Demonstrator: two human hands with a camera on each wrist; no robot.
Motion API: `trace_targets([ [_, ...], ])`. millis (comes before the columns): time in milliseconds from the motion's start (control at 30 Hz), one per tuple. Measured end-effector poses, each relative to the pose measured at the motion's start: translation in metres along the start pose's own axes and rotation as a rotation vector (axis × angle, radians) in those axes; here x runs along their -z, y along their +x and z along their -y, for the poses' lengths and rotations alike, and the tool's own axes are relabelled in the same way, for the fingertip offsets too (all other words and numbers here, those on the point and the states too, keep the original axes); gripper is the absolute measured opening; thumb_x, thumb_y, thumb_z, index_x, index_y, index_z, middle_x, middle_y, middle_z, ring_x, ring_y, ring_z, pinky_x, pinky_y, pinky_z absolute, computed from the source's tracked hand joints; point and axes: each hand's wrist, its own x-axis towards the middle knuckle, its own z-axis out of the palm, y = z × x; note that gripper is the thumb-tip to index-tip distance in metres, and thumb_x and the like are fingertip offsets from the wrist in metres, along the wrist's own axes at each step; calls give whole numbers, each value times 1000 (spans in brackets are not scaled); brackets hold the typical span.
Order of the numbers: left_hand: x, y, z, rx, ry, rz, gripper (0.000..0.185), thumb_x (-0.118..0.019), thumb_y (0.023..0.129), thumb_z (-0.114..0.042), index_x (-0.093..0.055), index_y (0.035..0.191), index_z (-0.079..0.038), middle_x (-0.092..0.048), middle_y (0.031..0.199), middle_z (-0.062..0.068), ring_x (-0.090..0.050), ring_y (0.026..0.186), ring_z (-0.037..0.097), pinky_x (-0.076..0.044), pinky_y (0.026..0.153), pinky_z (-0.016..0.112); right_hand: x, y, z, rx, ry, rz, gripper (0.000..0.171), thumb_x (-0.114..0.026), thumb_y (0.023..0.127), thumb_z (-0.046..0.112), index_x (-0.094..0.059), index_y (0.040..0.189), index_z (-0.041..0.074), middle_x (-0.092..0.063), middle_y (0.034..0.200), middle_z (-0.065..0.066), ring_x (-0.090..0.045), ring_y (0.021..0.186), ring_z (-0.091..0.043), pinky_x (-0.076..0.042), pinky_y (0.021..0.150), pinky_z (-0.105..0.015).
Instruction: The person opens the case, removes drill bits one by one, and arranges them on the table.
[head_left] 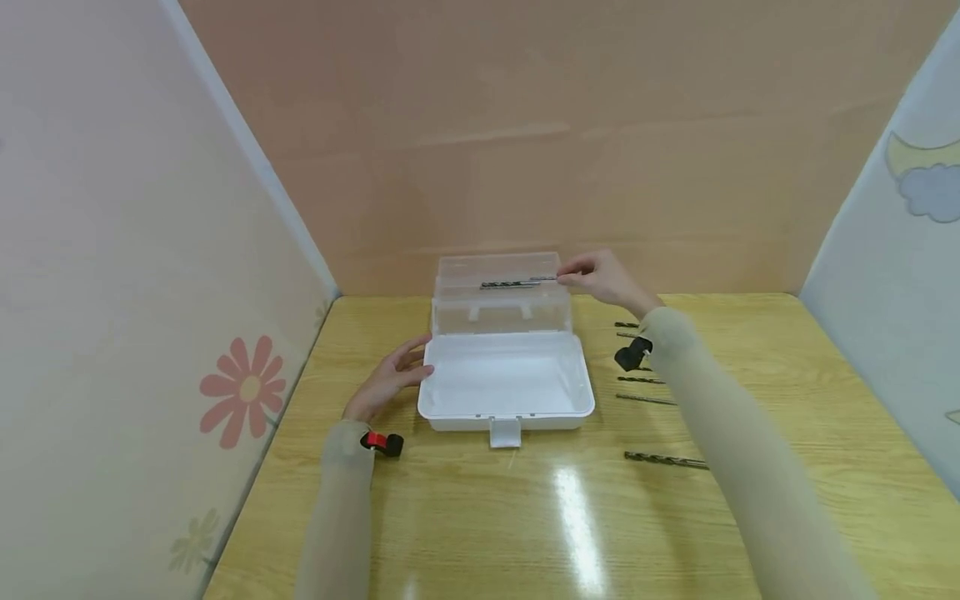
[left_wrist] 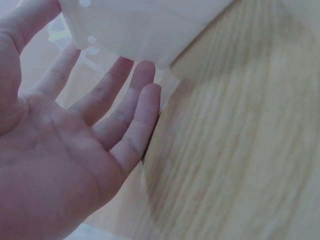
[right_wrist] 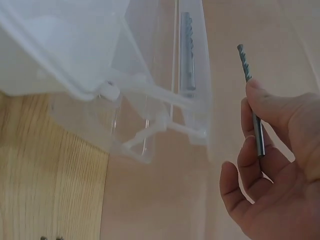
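From the head view, a drill bit (head_left: 517, 284) is pinched at its shank by the right hand (head_left: 600, 279) above the open box (head_left: 504, 379) — long axis crosswise, tip pointing left. The left hand (head_left: 390, 379) rests flat against the box's left wall.

In the right wrist view, the bit (right_wrist: 250, 97) is held between thumb and fingertips (right_wrist: 250, 150), tip away from the palm — beside the clear lid (right_wrist: 165, 90).

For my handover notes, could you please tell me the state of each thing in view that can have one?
Plastic box: open, empty, lid upright.
Latch: undone, lying forward on the table.
Held drill bit: pinched in the right hand, near the lid.
Left hand: open, resting against the box's left side.
Loose drill bits: lying flat on the table.
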Motion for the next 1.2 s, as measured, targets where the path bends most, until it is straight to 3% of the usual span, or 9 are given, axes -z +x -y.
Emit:
trace_targets([
  [133, 1, 0, -3, -2, 8, -6, 71, -72, 104, -34, -37, 166, -35, -35, 171, 15, -34, 158, 40, -39, 124, 62, 8, -11, -7, -5, -25, -15, 29, -69, 106, 21, -78, 121, -1, -77, 119, -21, -64, 93, -17, -50, 76, -27],
  [267, -1, 0, -3, -1, 3, -3, 71, -73, 103, -35, -38, 166, -34, -35, 171, 15, -34, 158, 40, -37, 124, 63, 18, -26, -17, -40, -63, -10, 33, -65, 108, 27, -77, 124, 1, -75, 125, -21, -65, 104, -25, -50, 84, -33],
  [400, -2, 0, -2, -5, -2, 6, 72, -73, 103, -35, -38, 166, -34, -34, 172, 14, -33, 159, 41, -37, 125, 63, 26, -42, -30, -80, -65, -6, 38, -64, 109, 33, -75, 128, 2, -72, 129, -22, -64, 110, -33, -51, 86, -36],
  [600, -3, 0, -4, -16, 5, 11, 70, -71, 105, -35, -37, 166, -35, -33, 173, 14, -33, 159, 40, -36, 125, 64, 37, -64, -56, -96, -115, 1, 43, -62, 109, 36, -73, 131, 0, -70, 131, -24, -64, 109, -31, -52, 85, -36],
  [933, -2, 0, -2, -11, -9, 4, 69, -71, 105, -31, -38, 166, -33, -33, 173, 15, -33, 158, 41, -36, 125, 64, 31, -94, -100, -130, -162, 22, 38, -64, 109, 35, -76, 128, 4, -73, 130, -24, -69, 112, -36, -58, 89, -44],
  [1200, -3, 0, -4, -19, -10, 15, 69, -70, 105, -32, -37, 166, -34, -35, 172, 15, -35, 158, 41, -36, 125, 64, 22, -115, -134, -183, -170, 39, 41, -63, 109, 35, -75, 129, 2, -71, 132, -28, -68, 114, -42, -56, 96, -59],
])
